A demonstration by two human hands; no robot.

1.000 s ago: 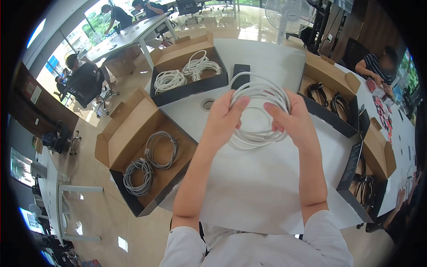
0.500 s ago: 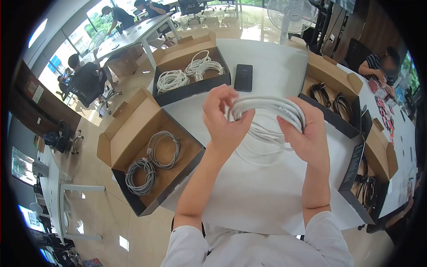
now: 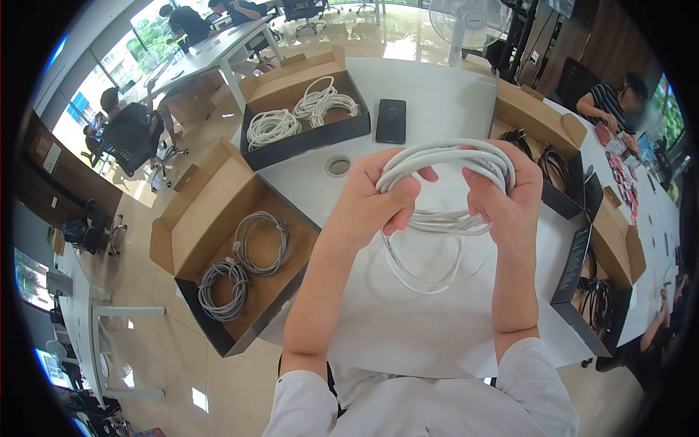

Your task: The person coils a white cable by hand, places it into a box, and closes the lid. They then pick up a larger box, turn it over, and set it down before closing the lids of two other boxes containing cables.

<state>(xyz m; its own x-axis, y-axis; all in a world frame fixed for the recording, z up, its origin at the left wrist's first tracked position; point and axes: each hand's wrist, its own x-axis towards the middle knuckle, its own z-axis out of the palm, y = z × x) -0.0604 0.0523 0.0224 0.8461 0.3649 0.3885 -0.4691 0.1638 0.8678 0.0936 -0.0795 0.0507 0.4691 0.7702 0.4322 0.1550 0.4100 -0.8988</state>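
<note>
A coil of white cable [image 3: 444, 151] is held up over the white table, with a loose loop hanging below it. My left hand [image 3: 378, 197] grips the coil's left side, thumb bent over the strands. On the right side, my right hand [image 3: 506, 191] is wrapped round the same coil, its thumb pressed on the inside. Behind the coil a black phone [image 3: 391, 121] lies on the table. An open box with white cable coils [image 3: 273, 128] stands beyond my left hand, and nearer sits a box with two grey coils [image 3: 224, 290].
Two open boxes with black cables [image 3: 557, 171] [image 3: 598, 306] stand on the right. A round hole [image 3: 338, 167] is in the white table [image 3: 429, 328]. A standing fan [image 3: 466, 22] is behind. Several people sit or stand at other tables, one at the right [image 3: 611, 109].
My left hand has closed round the coil's left side, where its fingers were more raised before. The coil looks wider, and its loose loop hangs lower. The view has shifted slightly.
</note>
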